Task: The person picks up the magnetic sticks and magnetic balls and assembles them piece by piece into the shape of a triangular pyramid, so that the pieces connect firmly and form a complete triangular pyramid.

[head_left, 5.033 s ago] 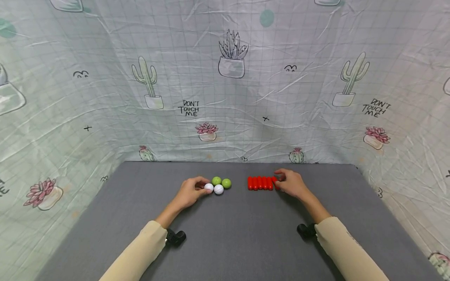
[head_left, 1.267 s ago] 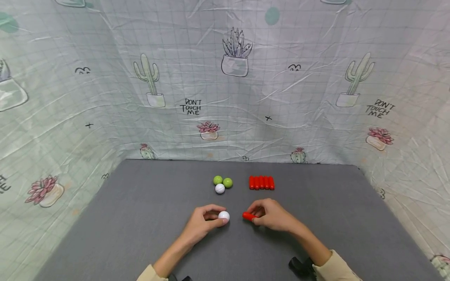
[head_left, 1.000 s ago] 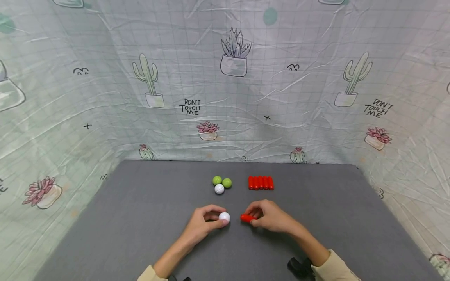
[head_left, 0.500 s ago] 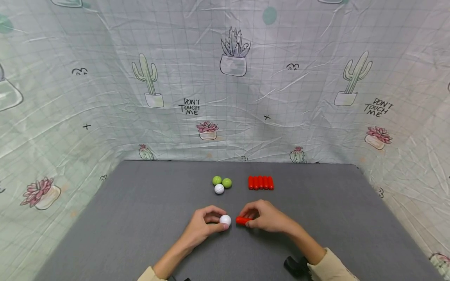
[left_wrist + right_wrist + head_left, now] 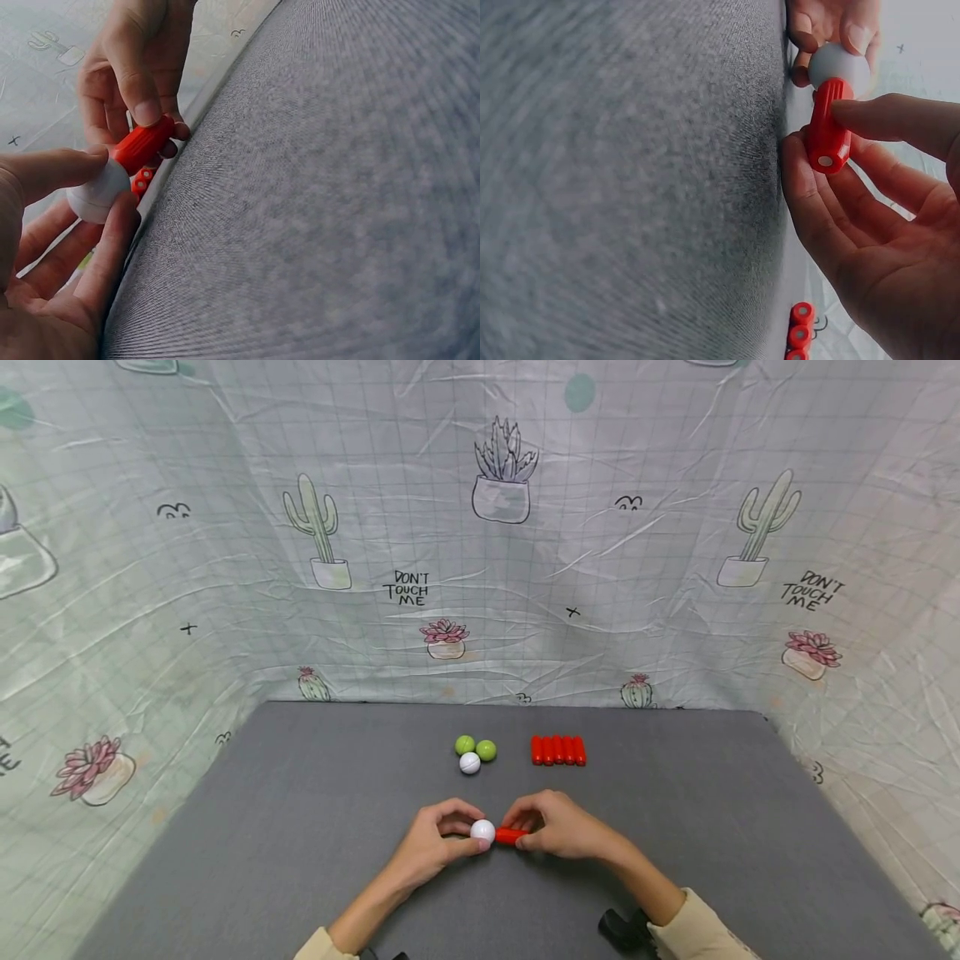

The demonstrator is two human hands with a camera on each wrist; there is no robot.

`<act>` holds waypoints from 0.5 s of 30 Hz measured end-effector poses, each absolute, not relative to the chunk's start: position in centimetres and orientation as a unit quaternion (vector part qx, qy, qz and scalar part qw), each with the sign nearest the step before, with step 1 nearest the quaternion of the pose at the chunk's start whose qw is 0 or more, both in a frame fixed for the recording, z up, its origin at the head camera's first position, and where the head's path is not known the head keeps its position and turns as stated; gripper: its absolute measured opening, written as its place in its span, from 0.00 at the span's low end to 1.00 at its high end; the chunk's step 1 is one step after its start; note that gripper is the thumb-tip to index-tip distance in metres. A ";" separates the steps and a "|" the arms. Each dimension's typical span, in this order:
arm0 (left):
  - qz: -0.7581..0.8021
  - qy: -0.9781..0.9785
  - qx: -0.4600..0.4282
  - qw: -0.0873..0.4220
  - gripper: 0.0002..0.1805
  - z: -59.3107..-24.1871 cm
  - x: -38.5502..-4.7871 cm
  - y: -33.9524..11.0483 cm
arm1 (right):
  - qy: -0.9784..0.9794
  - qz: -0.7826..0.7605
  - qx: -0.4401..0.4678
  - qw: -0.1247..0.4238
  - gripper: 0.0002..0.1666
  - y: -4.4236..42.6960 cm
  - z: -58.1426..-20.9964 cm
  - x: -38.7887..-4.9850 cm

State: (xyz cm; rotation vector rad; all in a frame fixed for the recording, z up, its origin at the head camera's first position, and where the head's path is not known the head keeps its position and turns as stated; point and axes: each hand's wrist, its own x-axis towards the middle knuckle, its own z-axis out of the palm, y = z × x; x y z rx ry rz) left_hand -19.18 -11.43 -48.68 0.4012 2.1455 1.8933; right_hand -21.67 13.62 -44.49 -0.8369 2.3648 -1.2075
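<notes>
My left hand (image 5: 433, 845) pinches a glossy white ball (image 5: 483, 832) between thumb and fingers, just above or on the grey surface. A short red rod (image 5: 510, 836) is pinched by my right hand (image 5: 561, 828) from the right. Its left end meets the ball; in the left wrist view the rod (image 5: 142, 145) touches the ball (image 5: 96, 196). In the right wrist view the rod's free end shows a pale round disc, and its ribbed side runs up to the ball (image 5: 841, 64). My right fingertips partly cover the rod in the head view.
Behind the hands, two green balls (image 5: 465, 744) and another white ball (image 5: 469, 763) sit clustered. To their right several red rods (image 5: 558, 751) lie side by side. A wrinkled cactus-print cloth (image 5: 525, 577) rises behind the grey table (image 5: 300, 793).
Earlier, both hands were at the back, at the balls and rods. They brought one white ball and one red rod nearer; the rod then moved left until it met the ball.
</notes>
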 end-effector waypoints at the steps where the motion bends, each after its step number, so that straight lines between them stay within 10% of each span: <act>1: 0.648 0.738 0.138 0.126 0.22 -48.7 -19.2 -11.5 | 0.837 -0.426 -0.295 0.177 0.13 13.6 -44.5 -21.7; 15: 0.597 0.778 0.176 0.091 0.22 -48.9 -19.8 -12.6 | 0.842 -0.419 -0.294 0.170 0.13 12.8 -44.9 -22.1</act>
